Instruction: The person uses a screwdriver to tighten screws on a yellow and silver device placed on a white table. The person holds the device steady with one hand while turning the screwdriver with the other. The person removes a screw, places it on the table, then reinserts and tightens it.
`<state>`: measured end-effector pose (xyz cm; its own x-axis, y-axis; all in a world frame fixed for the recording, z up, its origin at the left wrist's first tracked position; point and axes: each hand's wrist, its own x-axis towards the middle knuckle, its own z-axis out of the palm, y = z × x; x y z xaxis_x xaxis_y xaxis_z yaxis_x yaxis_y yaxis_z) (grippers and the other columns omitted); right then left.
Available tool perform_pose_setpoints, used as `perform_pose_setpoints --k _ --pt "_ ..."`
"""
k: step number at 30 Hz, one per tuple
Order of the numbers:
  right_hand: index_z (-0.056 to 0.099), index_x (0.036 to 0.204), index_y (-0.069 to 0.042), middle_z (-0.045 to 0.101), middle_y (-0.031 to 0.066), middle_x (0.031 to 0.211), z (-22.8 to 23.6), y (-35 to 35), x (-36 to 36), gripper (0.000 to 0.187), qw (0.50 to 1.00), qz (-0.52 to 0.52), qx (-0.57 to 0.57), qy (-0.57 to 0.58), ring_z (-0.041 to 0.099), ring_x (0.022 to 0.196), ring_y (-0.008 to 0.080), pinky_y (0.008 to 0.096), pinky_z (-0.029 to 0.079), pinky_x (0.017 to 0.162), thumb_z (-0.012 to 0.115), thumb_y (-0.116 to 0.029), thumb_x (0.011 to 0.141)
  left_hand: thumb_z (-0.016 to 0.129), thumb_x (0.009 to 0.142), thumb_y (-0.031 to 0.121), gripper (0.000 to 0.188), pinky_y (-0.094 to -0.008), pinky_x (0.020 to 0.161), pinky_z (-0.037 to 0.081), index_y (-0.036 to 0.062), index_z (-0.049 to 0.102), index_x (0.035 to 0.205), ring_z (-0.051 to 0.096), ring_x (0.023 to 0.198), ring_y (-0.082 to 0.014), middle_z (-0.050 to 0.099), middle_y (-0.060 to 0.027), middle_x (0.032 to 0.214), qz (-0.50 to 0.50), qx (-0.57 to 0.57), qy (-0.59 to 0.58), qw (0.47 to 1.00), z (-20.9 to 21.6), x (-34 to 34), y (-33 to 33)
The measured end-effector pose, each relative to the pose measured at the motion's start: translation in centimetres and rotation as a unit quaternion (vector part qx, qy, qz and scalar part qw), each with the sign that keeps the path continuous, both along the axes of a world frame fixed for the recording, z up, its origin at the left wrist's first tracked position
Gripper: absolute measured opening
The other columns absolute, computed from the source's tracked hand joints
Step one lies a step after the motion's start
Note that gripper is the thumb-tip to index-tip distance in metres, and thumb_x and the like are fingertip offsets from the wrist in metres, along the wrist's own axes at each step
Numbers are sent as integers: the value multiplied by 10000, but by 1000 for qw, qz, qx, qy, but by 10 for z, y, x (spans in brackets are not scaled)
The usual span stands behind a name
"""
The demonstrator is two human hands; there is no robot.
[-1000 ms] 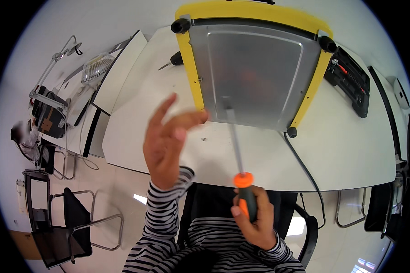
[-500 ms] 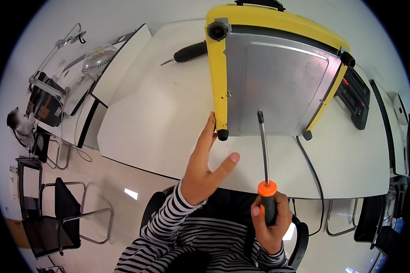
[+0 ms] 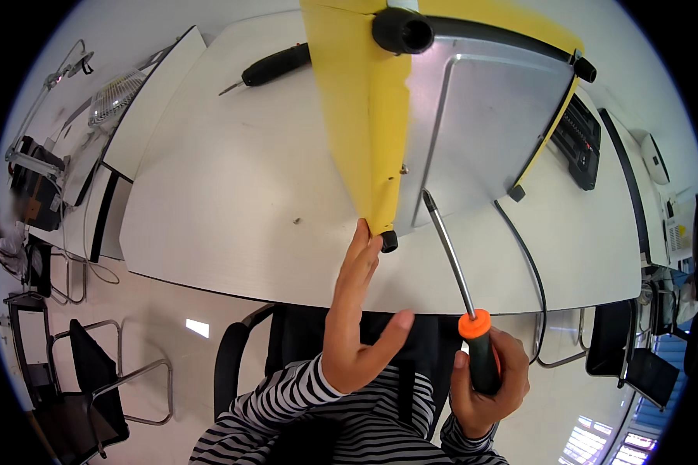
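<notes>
A yellow-framed machine (image 3: 380,139) with a bare metal plate (image 3: 485,116) and black rubber feet is tipped up on the white table, its plate facing me. My left hand (image 3: 357,325) has its fingers stretched out, with the fingertips against the frame's near lower corner beside a black foot (image 3: 389,242). Its thumb stands apart. In my right hand (image 3: 492,384) is a screwdriver (image 3: 481,353) with a dark handle and orange collar. The shaft points up and away, its tip in front of the plate; whether they touch I cannot tell. A small screw (image 3: 404,169) shows at the plate's left edge.
A black-handled power screwdriver (image 3: 275,65) lies on the table (image 3: 225,178) at the far left. A tiny object (image 3: 297,222) rests nearer. On the right are an open black tool case (image 3: 578,143) and a black cable (image 3: 531,263). Chairs (image 3: 93,380) stand left and right.
The machine has turned, so its yellow left side now shows, and it looks nearer. My left hand stays at its corner. The screwdriver leans more to the left, and the view has shifted.
</notes>
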<state>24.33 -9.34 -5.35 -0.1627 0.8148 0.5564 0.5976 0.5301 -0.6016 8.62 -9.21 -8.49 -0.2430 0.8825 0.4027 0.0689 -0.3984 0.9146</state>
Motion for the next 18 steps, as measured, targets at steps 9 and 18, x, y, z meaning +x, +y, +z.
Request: perform_pose_setpoints --k 9,18 --pt "520 902 26 575 136 737 -5 2 -8 365 1000 2 10 0 563 582 220 247 446 521 653 4 562 391 810 24 384 -366 942 280 -76 316 1173 367 1128 -287 385 -212 1168 -140 7 -84 987 2 5 1" --pt "499 922 46 562 140 729 -13 3 -13 347 1000 -2 17 21 543 572 208 244 430 511 637 -3 607 485 784 5 277 -337 846 392 -70 454 1049 521 934 -220 516 -167 1014 -137 -15 -122 983 8 12 10"
